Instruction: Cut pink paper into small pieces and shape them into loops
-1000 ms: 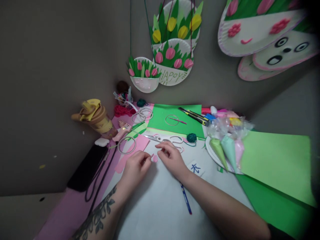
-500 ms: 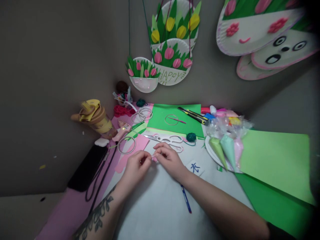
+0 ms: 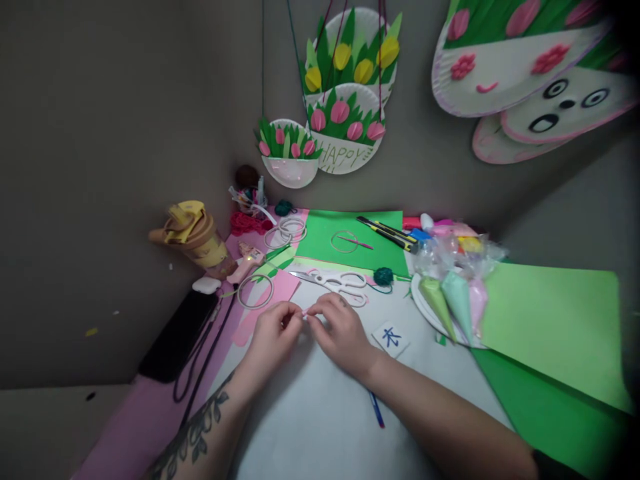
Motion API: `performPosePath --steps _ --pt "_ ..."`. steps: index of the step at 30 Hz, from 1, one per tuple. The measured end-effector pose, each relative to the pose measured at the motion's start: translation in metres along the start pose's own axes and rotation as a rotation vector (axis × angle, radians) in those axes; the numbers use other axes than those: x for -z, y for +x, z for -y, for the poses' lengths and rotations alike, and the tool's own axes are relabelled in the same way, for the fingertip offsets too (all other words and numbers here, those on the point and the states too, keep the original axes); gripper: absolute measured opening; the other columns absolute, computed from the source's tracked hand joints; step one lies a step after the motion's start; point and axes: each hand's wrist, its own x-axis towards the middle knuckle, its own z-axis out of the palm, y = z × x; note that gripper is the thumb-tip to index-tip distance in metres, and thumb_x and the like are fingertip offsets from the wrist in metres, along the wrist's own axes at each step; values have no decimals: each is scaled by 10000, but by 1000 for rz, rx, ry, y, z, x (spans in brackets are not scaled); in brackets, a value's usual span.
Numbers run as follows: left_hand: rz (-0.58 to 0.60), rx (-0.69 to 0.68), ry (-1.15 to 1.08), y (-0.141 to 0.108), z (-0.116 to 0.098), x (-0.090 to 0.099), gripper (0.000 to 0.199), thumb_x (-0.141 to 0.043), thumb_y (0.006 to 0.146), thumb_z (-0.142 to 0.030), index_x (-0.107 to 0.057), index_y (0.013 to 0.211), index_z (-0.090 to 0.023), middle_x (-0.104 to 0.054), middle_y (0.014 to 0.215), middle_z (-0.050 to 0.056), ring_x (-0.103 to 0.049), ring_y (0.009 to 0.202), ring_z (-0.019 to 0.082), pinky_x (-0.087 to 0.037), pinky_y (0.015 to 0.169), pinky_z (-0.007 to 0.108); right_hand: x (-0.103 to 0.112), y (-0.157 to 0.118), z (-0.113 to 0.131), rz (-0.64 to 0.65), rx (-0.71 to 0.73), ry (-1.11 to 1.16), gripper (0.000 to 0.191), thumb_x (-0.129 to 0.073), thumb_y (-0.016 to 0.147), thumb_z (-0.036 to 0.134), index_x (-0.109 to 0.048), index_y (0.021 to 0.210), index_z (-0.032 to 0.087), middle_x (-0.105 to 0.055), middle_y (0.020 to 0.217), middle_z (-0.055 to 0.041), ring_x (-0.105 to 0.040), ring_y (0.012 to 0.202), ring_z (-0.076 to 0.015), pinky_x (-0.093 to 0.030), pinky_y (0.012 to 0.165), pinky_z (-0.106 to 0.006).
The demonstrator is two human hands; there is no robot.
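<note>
Over the white sheet [image 3: 300,420], my left hand [image 3: 278,328] and my right hand [image 3: 338,328] meet fingertip to fingertip. Between them is a small pink piece [image 3: 305,314], pinched by both hands and mostly hidden behind the fingers. Beyond my right hand lie white-handled scissors [image 3: 345,280]. Pink paper [image 3: 285,287] is on the table just past my left hand. A small white card with a blue character [image 3: 391,337] lies to the right of my right wrist, and a blue pen [image 3: 376,410] is partly covered by my right forearm.
At left are a black phone [image 3: 179,333], a cup [image 3: 205,243], a pink glue gun [image 3: 246,264] and its cord. Two cutters [image 3: 390,235] rest on green paper [image 3: 320,233]. Piping bags [image 3: 456,303] and light green paper [image 3: 555,327] are at right. Paper-plate baskets [image 3: 345,143] hang behind.
The pink piece shows less between the fingertips. My right hand has turned slightly, and more of the card shows while less of the pen does. The view has shifted a little.
</note>
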Motion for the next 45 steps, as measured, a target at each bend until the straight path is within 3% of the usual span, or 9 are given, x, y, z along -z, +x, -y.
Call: performPosePath --steps 6,16,30,33,35,37,39,41,45 --pt "13 -65 39 -1 1 -2 188 -477 856 -275 -580 747 -161 -595 700 9 -530 610 121 -390 540 219 -3 -1 0 -2 -18 -45 90 -538 857 134 -604 874 193 -591 855 -66 -561 868 -211 -467 789 -349" --pt "35 -327 150 -2 11 -1 120 -481 889 -210 -584 850 -161 -594 787 28 -559 739 135 -428 679 238 -4 -2 -2 36 -79 6 100 -540 838 131 -618 851 192 -595 845 -55 -564 849 -202 -460 774 -340" --pt "51 -322 129 -1 10 0 124 -484 882 -217 -594 852 -169 -605 785 27 -560 730 135 -426 675 237 -4 -1 -5 61 -131 69 128 -530 822 128 -633 840 201 -600 838 -45 -583 836 -190 -462 781 -331" --pt "18 -277 83 0 6 2 137 -487 861 -214 -601 801 -169 -607 754 22 -554 696 130 -417 648 231 4 5 -11 28 -131 61 143 -501 838 128 -610 788 207 -592 809 -37 -585 818 -185 -469 763 -325" --pt "-28 -186 23 1 2 5 151 -491 844 -228 -595 753 -166 -603 727 18 -542 662 127 -404 609 226 11 11 -19 -66 -181 25 136 -493 845 138 -595 786 207 -586 809 -40 -580 816 -189 -479 722 -315" --pt "-55 -77 -70 4 -1 7 171 -500 825 -265 -580 714 -162 -589 695 13 -527 634 124 -389 575 222 16 16 -26 -205 -267 -56 88 -529 832 168 -597 876 203 -584 884 -63 -574 843 -208 -490 685 -321" --pt "-43 4 -178 6 -2 9 184 -516 798 -304 -570 698 -159 -566 661 2 -508 606 119 -379 555 220 18 16 -28 -262 -279 -133 224 -575 808 192 -579 1032 198 -569 999 -95 -567 913 -236 -503 724 -357" --pt "-15 51 -269 7 -2 9 183 -536 762 -323 -561 682 -159 -536 626 -13 -486 578 111 -373 545 217 15 14 -24 -189 -158 -167 292 -589 804 187 -564 1094 203 -560 1037 -104 -556 968 -249 -498 802 -392" --pt "29 114 -367 5 -3 7 180 -550 740 -343 -539 665 -180 -471 555 -44 -444 520 103 -360 506 210 7 6 -9 -7 104 -180 182 -577 831 160 -600 1004 212 -583 964 -81 -554 928 -232 -488 820 -386"
